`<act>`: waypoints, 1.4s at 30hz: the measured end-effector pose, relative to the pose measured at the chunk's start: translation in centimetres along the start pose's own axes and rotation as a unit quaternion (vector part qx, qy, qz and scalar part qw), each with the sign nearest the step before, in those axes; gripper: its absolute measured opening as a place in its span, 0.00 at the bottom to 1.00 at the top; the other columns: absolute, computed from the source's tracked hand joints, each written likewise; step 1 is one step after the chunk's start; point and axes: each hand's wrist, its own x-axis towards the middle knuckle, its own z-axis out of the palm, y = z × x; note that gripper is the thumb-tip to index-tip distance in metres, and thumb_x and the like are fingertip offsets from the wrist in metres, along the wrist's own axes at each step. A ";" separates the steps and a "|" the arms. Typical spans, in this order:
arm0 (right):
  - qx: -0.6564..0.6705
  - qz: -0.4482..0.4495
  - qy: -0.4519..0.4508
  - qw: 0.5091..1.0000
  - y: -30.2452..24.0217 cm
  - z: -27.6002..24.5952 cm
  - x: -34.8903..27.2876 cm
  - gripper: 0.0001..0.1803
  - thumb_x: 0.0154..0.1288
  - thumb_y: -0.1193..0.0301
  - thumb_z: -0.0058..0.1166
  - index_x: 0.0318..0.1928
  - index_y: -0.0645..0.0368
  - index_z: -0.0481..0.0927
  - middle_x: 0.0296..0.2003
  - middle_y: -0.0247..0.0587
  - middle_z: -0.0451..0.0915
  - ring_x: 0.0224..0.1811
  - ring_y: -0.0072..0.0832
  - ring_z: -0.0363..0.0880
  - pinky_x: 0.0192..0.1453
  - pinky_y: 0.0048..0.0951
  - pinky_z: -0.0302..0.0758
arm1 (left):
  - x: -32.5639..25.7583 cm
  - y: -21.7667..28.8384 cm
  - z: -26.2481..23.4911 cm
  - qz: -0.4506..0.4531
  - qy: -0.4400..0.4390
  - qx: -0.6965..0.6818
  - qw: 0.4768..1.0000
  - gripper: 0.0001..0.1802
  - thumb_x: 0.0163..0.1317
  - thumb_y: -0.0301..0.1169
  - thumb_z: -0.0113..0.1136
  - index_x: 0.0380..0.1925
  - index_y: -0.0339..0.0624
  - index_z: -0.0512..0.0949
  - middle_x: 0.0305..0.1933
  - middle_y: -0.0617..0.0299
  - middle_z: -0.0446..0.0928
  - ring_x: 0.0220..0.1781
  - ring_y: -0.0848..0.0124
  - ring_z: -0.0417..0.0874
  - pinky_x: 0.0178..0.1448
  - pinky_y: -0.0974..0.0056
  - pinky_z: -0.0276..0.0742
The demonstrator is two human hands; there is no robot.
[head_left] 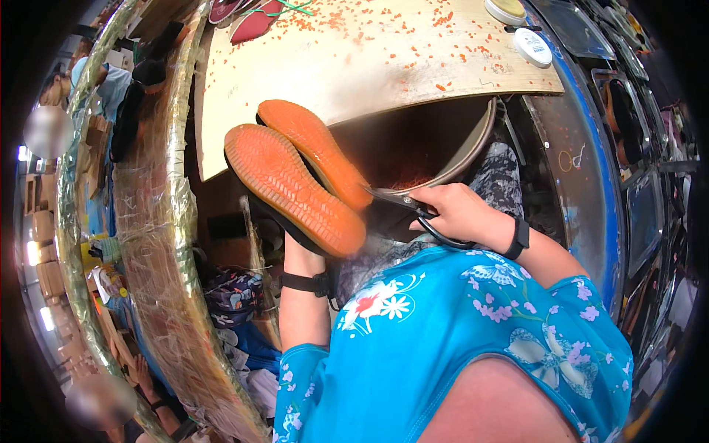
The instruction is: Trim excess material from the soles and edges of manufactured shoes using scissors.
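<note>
A pair of dark shoes with orange rubber soles is held up, soles toward me. The near shoe [292,188] overlaps the far shoe [317,148]. My left hand [300,249] comes up beneath them and carries the pair; its fingers are hidden behind the shoes. In my right hand [452,209] are black-handled scissors [445,235], fingers closed around the loops. Their blades reach the heel edge of the far sole. Whether the blades are parted is too small to tell.
A pale wooden board [310,70], strewn with orange scraps, lies beyond the shoes. Under its edge sits a dark bin [473,151] with scraps inside. Round tins [533,47] stand at the far right, a red shoe piece [253,26] far left. A tape-wrapped shelf edge [177,184] runs along the left.
</note>
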 end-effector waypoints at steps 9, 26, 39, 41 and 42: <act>-0.059 -0.011 -0.073 0.996 -2.9 -2.2 2.4 0.22 0.50 0.57 0.59 0.45 0.53 0.74 0.30 0.47 0.76 0.35 0.45 0.76 0.37 0.43 0.73 | 3.5 -0.1 -1.5 -0.012 0.023 0.105 0.994 0.22 0.66 0.48 0.45 0.49 0.44 0.70 0.45 0.58 0.75 0.45 0.65 0.77 0.48 0.62 0.76; 0.152 0.145 0.064 0.976 2.1 -1.9 -1.6 0.23 0.47 0.69 0.66 0.45 0.65 0.76 0.26 0.46 0.78 0.26 0.24 0.75 0.35 0.25 0.72 | 3.7 1.3 -0.9 0.234 0.064 0.735 0.633 0.20 0.52 0.31 0.57 0.45 0.36 0.69 0.39 0.45 0.74 0.41 0.45 0.76 0.45 0.50 0.71; 0.100 0.137 0.105 0.980 3.5 -1.8 -2.3 0.26 0.46 0.67 0.66 0.46 0.65 0.75 0.30 0.52 0.79 0.31 0.38 0.80 0.36 0.29 0.74 | -0.8 3.7 -0.7 0.103 -0.253 0.851 0.448 0.17 0.48 0.40 0.65 0.36 0.48 0.75 0.28 0.55 0.76 0.31 0.56 0.79 0.33 0.55 0.75; 0.078 0.151 0.070 0.983 2.2 -1.9 -1.8 0.24 0.47 0.66 0.66 0.44 0.64 0.76 0.27 0.51 0.78 0.30 0.41 0.79 0.34 0.31 0.73 | -0.6 3.9 -1.2 0.111 -0.273 0.847 0.443 0.15 0.48 0.40 0.64 0.36 0.50 0.76 0.25 0.55 0.75 0.29 0.55 0.79 0.32 0.54 0.74; 0.071 0.153 0.053 0.984 1.8 -1.9 -1.5 0.24 0.47 0.65 0.66 0.44 0.63 0.76 0.27 0.50 0.77 0.29 0.42 0.78 0.34 0.32 0.73 | -0.5 4.2 -1.1 0.114 -0.295 0.841 0.438 0.14 0.49 0.40 0.64 0.35 0.52 0.76 0.22 0.55 0.75 0.28 0.54 0.79 0.31 0.54 0.74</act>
